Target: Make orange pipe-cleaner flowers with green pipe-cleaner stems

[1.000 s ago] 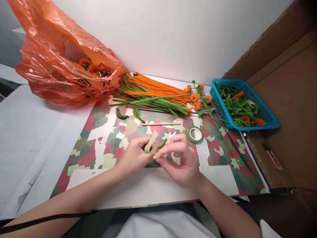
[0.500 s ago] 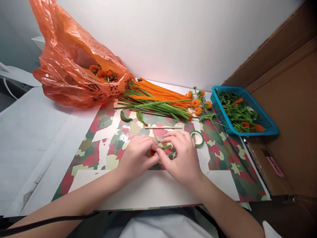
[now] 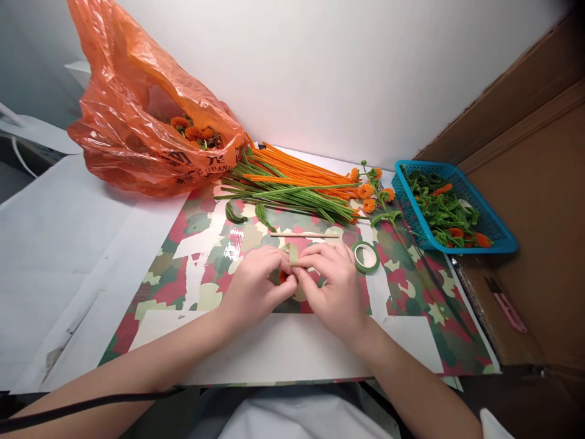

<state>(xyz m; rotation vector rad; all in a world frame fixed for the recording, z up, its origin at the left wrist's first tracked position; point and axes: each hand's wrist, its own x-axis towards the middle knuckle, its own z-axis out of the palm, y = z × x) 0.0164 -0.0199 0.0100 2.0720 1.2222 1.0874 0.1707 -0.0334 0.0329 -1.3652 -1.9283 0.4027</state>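
My left hand (image 3: pixel 258 280) is closed, with a small orange flower head (image 3: pixel 283 277) showing under its fingertips; most of it is hidden. Fingertips of my right hand (image 3: pixel 336 286) pinch a short pale green strip of floral tape (image 3: pixel 293 253) against the same spot. Both hands meet just above the mat. Beyond them lies a thin wooden stick (image 3: pixel 305 235), and a roll of green floral tape (image 3: pixel 376 262) rests flat beside my right hand. Two green fuzzy leaves, a dark curved leaf (image 3: pixel 234 214) and a brighter leaf (image 3: pixel 264 216), lie farther back.
Green and orange pipe cleaners (image 3: pixel 292 192) are heaped behind. An orange plastic bag (image 3: pixel 150 146) with flowers stands back left. Finished flower stems (image 3: pixel 382 216) lie near a blue basket (image 3: pixel 507 241) of green pieces. A pink cutter (image 3: pixel 508 311) lies at right on cardboard (image 3: pixel 489 347).
The strip of tape now stands up in a loop between my fingertips, and the green end that pointed right is no longer visible. The view has shifted slightly; both hands stay together.
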